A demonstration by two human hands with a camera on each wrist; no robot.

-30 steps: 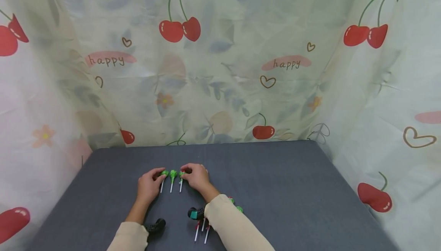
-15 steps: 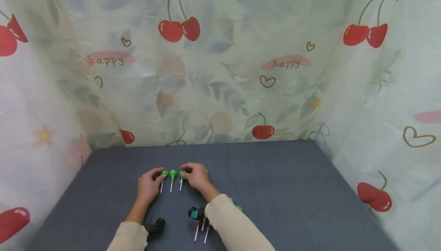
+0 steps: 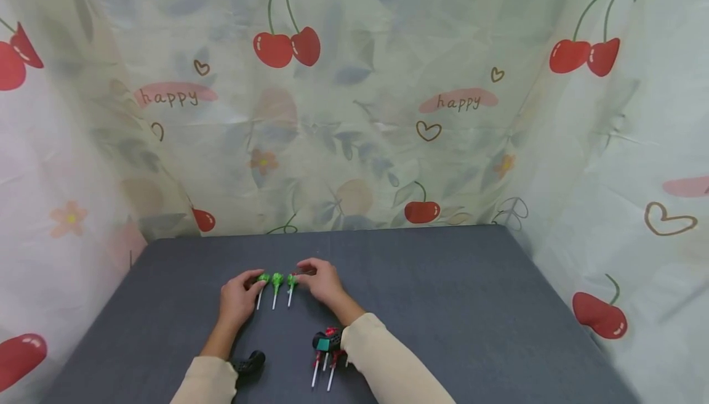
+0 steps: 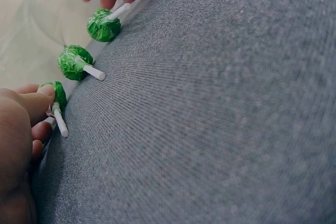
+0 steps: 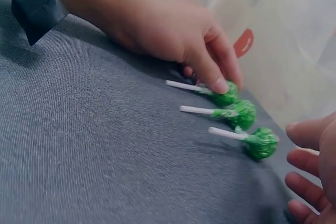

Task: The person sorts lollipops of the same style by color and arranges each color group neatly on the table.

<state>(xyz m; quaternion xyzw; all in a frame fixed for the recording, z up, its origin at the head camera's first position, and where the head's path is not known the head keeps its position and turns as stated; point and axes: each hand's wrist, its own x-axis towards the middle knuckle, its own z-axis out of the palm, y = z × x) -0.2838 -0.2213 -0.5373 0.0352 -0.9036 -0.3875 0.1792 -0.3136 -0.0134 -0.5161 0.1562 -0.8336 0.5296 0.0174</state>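
Note:
Three green-wrapped lollipops with white sticks lie side by side on the dark grey table, sticks toward me. My left hand (image 3: 237, 300) pinches the leftmost lollipop (image 4: 60, 97) by its candy head, thumb on the near side. The middle lollipop (image 3: 277, 279) lies untouched. Just right of the rightmost lollipop (image 5: 261, 143) is my right hand (image 3: 324, 282); its fingers are parted, hold nothing and stand a small gap from the candy in the right wrist view.
Several red-wrapped lollipops (image 3: 317, 359) lie nearer me on the table (image 3: 443, 305), partly hidden by the right wrist's black camera mount (image 3: 327, 341) and sleeve. A cherry-printed curtain (image 3: 354, 114) stands behind the table and along both sides.
My right hand has let go of the rightmost green lollipop and drawn slightly right, its fingers parting. The left hand keeps its pinch, and the green lollipops lie about where they were.

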